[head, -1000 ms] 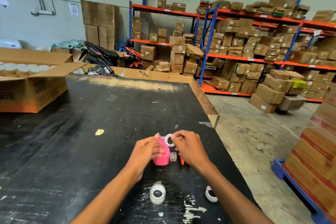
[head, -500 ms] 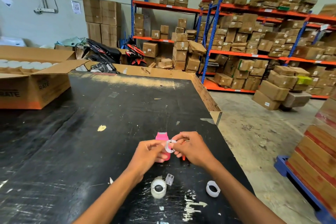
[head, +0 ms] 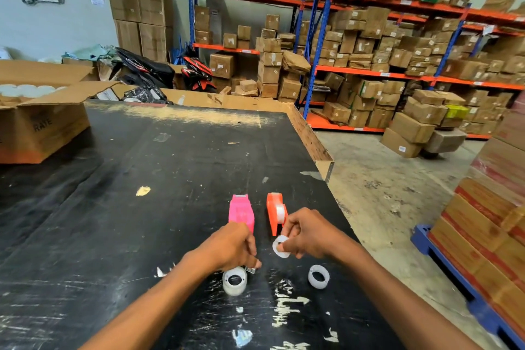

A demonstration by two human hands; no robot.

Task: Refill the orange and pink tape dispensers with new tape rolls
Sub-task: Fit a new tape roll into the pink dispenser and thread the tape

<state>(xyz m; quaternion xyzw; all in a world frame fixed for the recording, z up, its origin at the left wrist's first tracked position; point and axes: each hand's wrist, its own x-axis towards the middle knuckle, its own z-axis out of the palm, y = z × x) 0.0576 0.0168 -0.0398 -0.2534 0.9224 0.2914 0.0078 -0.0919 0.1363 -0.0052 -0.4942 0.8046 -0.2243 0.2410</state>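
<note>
The pink dispenser (head: 241, 212) and the orange dispenser (head: 275, 212) stand side by side on the black table (head: 119, 207); a bit of clear tape shows in the orange one. My right hand (head: 311, 233) pinches a thin white ring (head: 280, 247) just in front of the orange dispenser. My left hand (head: 228, 247) is curled down in front of the pink dispenser, with its fingertips on a small clear plastic piece (head: 250, 269). A full tape roll (head: 234, 281) lies right below that hand. A second roll (head: 318, 276) lies further right.
An open cardboard box (head: 42, 128) with white rolls stands at the table's far left. The table's right edge (head: 326, 170) drops to a concrete floor. Stacked cartons on a blue pallet (head: 488, 221) stand on the right, with shelving full of boxes behind.
Both hands left the pink dispenser, which now stands free. My right hand drew the white ring back to the right. My left hand dropped to the clear piece by the roll.
</note>
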